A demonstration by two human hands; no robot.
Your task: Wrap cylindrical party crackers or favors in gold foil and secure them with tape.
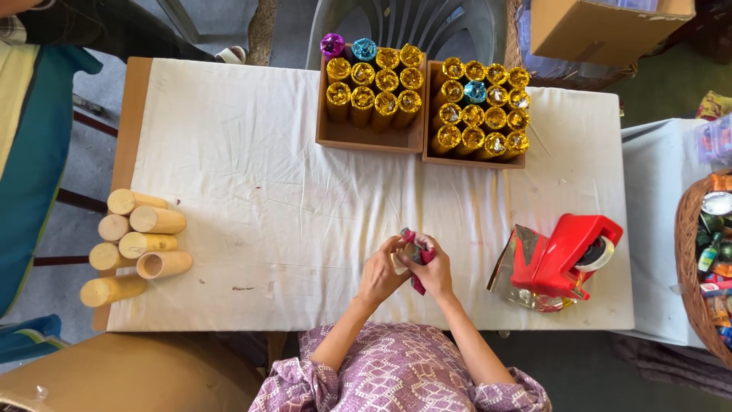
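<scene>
Both my hands meet over the near middle of the white-clothed table (252,191). My left hand (379,275) and my right hand (436,273) together grip a small tube wrapped in shiny pink-red foil (417,253), its ends poking out above and below my fingers. To my right stands a red tape dispenser (568,255) on sheets of shiny foil (518,248). At the table's far side sit two cardboard boxes (366,136) (473,160) packed with upright tubes capped in gold foil, plus a few blue and purple ones.
Several bare cardboard tubes (137,244) lie stacked at the table's left edge. A woven basket (690,267) of small items stands on another surface at right. A grey plastic chair (404,23) and a cardboard carton (602,27) are beyond the table. Another person's clothing (38,137) shows at left.
</scene>
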